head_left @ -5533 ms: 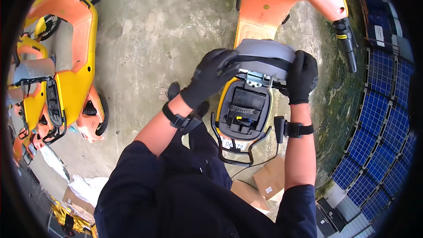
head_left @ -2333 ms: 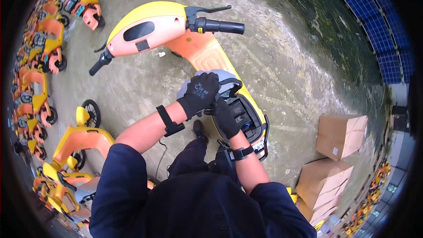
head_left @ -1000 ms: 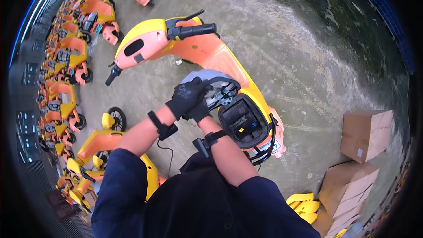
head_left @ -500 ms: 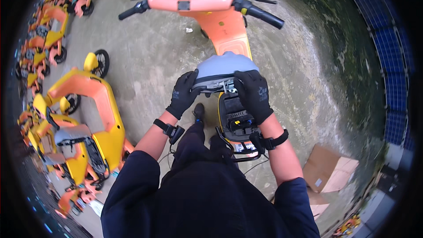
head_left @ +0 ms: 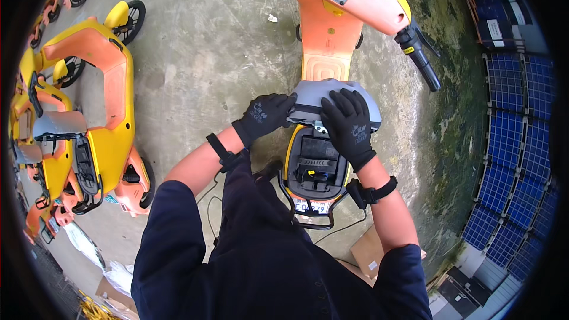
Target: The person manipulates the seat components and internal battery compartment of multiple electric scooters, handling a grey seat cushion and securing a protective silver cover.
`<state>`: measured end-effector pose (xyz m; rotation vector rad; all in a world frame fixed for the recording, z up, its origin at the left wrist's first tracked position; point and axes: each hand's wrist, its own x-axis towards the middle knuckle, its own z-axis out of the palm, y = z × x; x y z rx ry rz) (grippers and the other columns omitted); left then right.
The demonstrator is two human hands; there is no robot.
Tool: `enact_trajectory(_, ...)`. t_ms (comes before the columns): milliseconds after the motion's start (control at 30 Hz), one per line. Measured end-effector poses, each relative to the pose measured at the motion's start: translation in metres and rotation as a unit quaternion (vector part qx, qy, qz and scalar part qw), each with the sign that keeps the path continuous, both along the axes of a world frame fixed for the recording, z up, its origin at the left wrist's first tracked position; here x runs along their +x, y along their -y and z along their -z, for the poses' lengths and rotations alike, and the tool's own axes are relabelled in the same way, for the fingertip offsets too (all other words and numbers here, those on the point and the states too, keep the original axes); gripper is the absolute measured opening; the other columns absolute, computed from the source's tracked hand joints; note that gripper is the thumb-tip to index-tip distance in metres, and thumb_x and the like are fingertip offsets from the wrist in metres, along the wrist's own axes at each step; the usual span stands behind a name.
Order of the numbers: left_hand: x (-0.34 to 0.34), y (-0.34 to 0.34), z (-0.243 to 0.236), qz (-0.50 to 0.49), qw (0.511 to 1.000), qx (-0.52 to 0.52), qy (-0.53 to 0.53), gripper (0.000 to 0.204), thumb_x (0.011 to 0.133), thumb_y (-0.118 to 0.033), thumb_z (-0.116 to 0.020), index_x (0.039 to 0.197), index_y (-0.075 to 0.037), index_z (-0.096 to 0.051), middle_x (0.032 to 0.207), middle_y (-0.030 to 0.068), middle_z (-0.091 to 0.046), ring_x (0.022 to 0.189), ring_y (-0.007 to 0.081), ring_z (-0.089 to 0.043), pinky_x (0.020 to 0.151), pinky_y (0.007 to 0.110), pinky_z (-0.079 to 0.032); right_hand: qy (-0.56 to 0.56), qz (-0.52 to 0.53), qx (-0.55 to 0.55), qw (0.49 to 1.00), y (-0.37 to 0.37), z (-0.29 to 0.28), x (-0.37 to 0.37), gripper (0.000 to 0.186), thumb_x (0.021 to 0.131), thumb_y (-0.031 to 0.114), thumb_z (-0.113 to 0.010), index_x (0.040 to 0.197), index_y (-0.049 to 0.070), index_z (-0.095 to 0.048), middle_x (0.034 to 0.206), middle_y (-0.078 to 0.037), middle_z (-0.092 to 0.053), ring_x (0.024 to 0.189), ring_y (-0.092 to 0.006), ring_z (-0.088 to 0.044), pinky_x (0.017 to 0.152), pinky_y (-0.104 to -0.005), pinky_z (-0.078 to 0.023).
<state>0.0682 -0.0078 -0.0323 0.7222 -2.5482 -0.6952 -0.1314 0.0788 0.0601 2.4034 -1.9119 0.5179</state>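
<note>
A grey scooter seat is tilted up at its hinge on a yellow and orange electric scooter. My left hand, in a black glove, is closed on the seat's left edge. In a matching glove, my right hand grips the seat farther right, its fingers bent over the top. Metal hinge parts show partly under the seat between my hands. Nearer me lies the uncovered black compartment, with a dark cable connector bearing a yellow mark inside. My palms hide the seat's underside.
Several yellow and orange scooters stand at the left. The handlebar grip juts out at the far right. A black rear rack and loose cables are near my legs. Cardboard lies at the lower right, beyond it blue caged containers.
My view has swung, so the scooter's front now sits farther right. Both hands stay on the seat; my right hand's fingers reach farther over its top.
</note>
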Motion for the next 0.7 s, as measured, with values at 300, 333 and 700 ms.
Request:
enact_trajectory(300, -0.022, -0.02, 0.015, -0.178, 0.943, 0.165, -0.229, 0.018, 0.072, -0.007, -0.057, 0.09, -0.006, -0.055, 0.085, 0.0137, -0.055, 0.082, 0.033, -0.053, 0.07, 0.04, -0.043, -0.045, 0.035, 0.108, 0.993, 0.034, -0.008, 0.049, 0.022, 0.069, 0.02, -0.06, 0.09, 0.012, -0.059, 0.086, -0.005, -0.054, 0.085, -0.0255, -0.05, 0.072, -0.0382, -0.037)
enact_trajectory(333, -0.024, -0.019, 0.017, -0.178, 0.941, 0.17, -0.231, 0.018, 0.072, -0.007, -0.057, 0.09, -0.006, -0.055, 0.085, 0.0137, -0.055, 0.082, 0.033, -0.053, 0.07, 0.04, -0.043, -0.048, 0.035, 0.112, 0.992, 0.039, -0.008, 0.053, 0.022, 0.069, 0.02, -0.06, 0.09, 0.012, -0.059, 0.086, -0.005, -0.054, 0.085, -0.0255, -0.05, 0.072, -0.0382, -0.037)
enact_trajectory(700, -0.053, -0.045, 0.016, -0.337, 0.87, 0.216, -0.289, 0.019, 0.072, 0.002, -0.045, 0.089, -0.003, -0.052, 0.085, 0.0162, -0.052, 0.085, 0.0354, -0.047, 0.075, 0.042, -0.037, -0.28, -0.005, 0.174, 0.944, 0.061, 0.014, 0.046, 0.015, 0.072, 0.018, -0.049, 0.074, 0.004, -0.051, 0.067, -0.01, -0.052, 0.061, -0.0232, -0.052, 0.05, -0.0362, -0.037)
